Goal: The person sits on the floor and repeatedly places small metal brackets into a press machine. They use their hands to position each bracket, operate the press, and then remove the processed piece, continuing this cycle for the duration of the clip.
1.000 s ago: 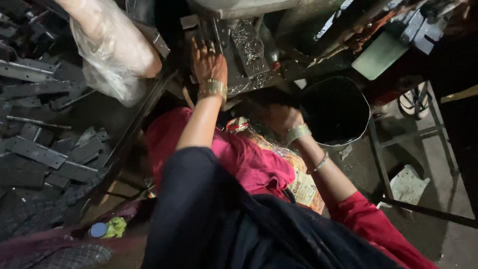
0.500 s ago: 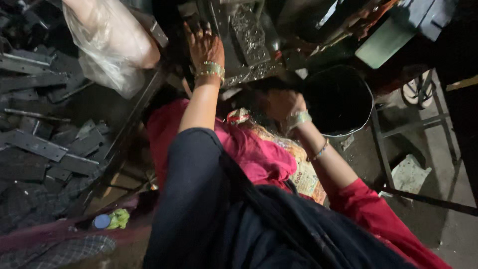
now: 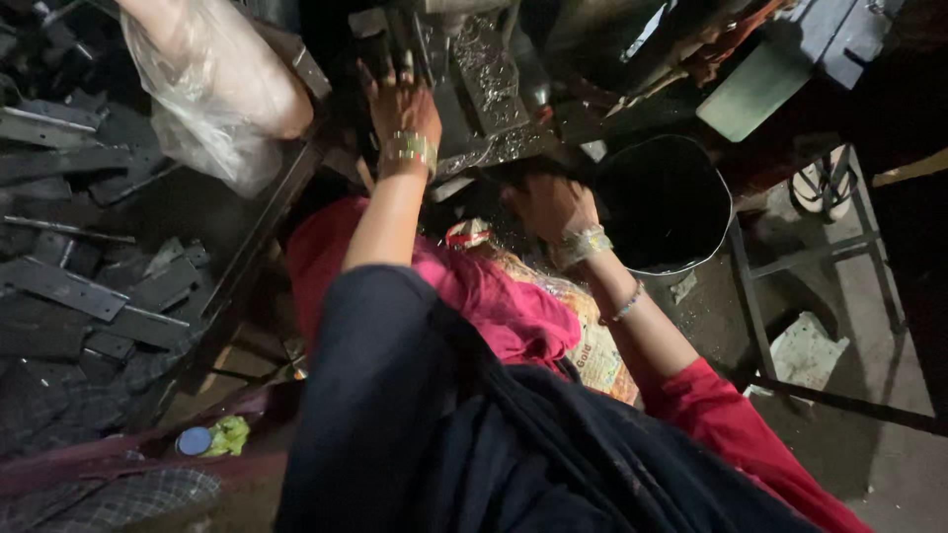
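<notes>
The person is sitting close to a dark metal machine (image 3: 494,79), looking down over a pink garment and a dark cloth draped across the lap. The left hand (image 3: 400,99) is reaching up and lying flat on the machine's metal parts, palm down with the fingers spread, released rather than closed around anything; a wide metallic bangle (image 3: 410,150) is sitting at that wrist. The right hand (image 3: 548,202) is resting lower, just beneath the machine's shiny ledge strewn with metal shavings (image 3: 484,59), and its fingers are curling into the shadow there; whether they are grasping something I cannot tell, since the fingertips are hidden in the dark. That wrist is wearing a similar bangle and a thin beaded bracelet (image 3: 624,304) further up the forearm. Just beside the right hand, to its right, a black bucket (image 3: 664,202) is standing on the floor, its inside too dark to read. A crumpled clear plastic bag (image 3: 212,94) is hanging at the upper left, near the left hand. Flat dark metal strips (image 3: 69,286) are lying piled at the far left, well apart from both hands. A printed yellowish sack (image 3: 592,350) is lying across the lap under the right forearm.
</notes>
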